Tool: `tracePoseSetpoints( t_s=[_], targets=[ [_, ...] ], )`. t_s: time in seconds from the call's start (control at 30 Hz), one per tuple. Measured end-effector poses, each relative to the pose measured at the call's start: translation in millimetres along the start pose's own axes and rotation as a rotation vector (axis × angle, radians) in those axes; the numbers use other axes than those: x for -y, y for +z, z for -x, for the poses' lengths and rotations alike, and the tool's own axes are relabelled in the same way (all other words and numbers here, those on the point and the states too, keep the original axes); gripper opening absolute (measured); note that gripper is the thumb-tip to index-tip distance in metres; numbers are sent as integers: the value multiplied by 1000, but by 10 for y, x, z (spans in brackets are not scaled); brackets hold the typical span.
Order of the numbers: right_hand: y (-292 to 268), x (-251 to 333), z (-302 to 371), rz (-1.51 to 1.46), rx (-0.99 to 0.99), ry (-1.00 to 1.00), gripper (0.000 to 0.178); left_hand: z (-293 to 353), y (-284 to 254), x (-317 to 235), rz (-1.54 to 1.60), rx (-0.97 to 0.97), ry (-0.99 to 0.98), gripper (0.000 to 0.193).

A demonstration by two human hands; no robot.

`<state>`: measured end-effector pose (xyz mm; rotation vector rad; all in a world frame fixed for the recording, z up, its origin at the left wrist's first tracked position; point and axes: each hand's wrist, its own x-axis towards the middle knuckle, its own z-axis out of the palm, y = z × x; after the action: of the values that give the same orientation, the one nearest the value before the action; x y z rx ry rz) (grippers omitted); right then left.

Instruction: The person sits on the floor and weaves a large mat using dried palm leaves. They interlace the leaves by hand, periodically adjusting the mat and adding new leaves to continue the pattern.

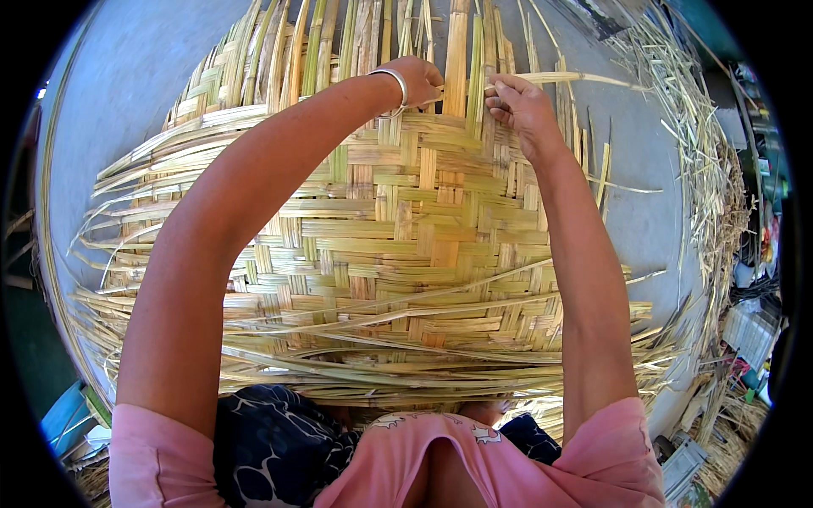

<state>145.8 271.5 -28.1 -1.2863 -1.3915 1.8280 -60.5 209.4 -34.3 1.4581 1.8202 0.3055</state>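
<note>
A half-woven mat (406, 229) of split cane strips, green, yellow and brown, spreads before me, with upright strips fanning out past its far woven edge. At that edge my right hand (522, 106) is closed, pinching a pale cane strip (584, 77) whose loose end points right. My left hand (415, 80), a silver bangle (395, 89) on its wrist, is curled shut among the upright strips. What its fingers grip is hidden. Between my hands stands a wide orange-brown upright strip (456, 63).
Long loose strips (406, 364) lie across the mat's near side. Grey floor (639, 152) borders the mat. A heap of cane scraps (711, 169) runs down the right, with assorted household items beyond it. A blue object (66, 419) sits at lower left.
</note>
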Motion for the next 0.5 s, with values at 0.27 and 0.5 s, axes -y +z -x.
tracePoseSetpoints(
  t_s=[0.27,0.5],
  targets=[
    [-99,-114,-288,-417,-234,187,14,-94,29,-41,8,26,-60,34],
    [-9,37,-172,-296,-232,114,14,-133,47,-10,-74,32,-38,33]
  ],
)
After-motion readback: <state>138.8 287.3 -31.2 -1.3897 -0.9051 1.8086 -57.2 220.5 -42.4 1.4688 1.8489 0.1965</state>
